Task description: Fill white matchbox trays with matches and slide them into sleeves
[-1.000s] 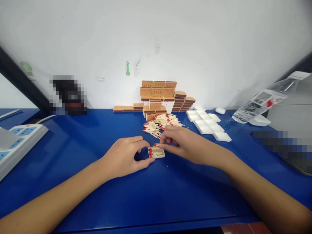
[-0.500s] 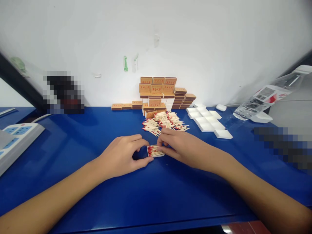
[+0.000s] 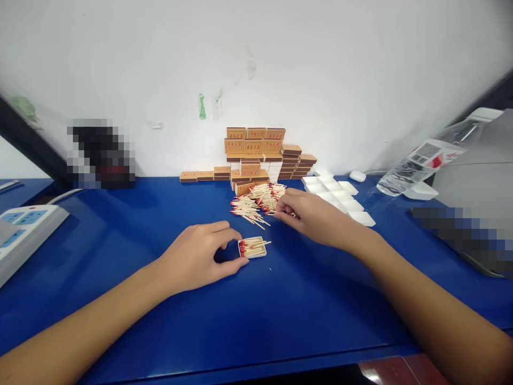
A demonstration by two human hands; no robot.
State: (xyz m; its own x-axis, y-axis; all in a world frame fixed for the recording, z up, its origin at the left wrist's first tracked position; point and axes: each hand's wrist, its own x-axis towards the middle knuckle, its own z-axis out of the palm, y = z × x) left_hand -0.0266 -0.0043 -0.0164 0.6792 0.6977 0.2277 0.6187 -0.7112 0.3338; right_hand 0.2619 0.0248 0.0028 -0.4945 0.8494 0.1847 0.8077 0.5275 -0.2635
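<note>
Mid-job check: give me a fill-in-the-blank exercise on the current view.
1. The hand at the small tray is the ____ one.
2. Loose matches by the right hand have ____ heads.
3. In the picture, the bottle is to the ____ of the tray.

Missing words: left; red; right.

On blue table (image 3: 240, 321): power strip (image 3: 31, 235) at left, labelled bottle (image 3: 435, 154) at right rear. White wall (image 3: 320, 69) behind table.

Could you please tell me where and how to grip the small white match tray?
I'd pinch the white tray by its long walls near the left end, coming from the left, where the left hand is: it lies flat and open-topped, and a match pokes out past its right end.
</note>
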